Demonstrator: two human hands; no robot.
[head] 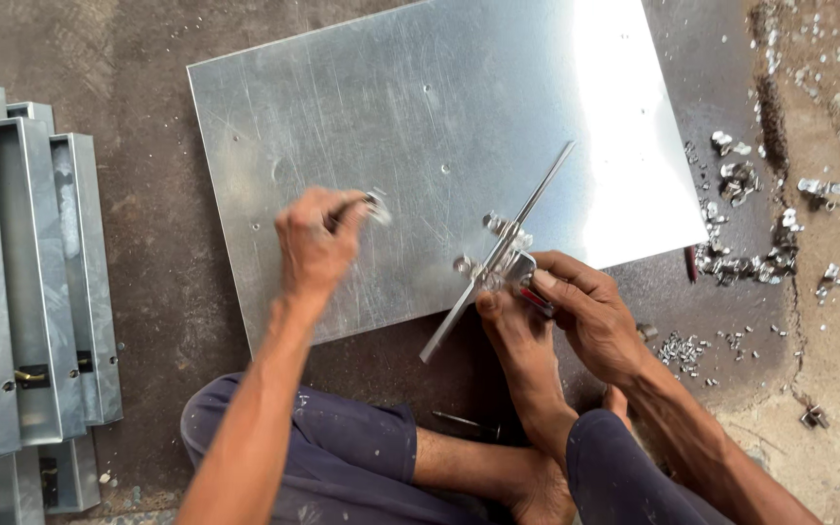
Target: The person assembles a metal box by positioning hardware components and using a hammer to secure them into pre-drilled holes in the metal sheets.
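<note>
A large shiny metal sheet lies flat on the floor. My left hand hovers over its lower middle, fingers closed on a small metal piece, blurred by motion. My right hand rests at the sheet's near edge, gripping a small metal fitting fixed on a long thin metal bar. My bare foot presses down on the bar next to that hand.
Several grey metal channel boxes are stacked at the left. Small metal scraps and fasteners lie scattered on the floor to the right. A thin tool lies between my legs.
</note>
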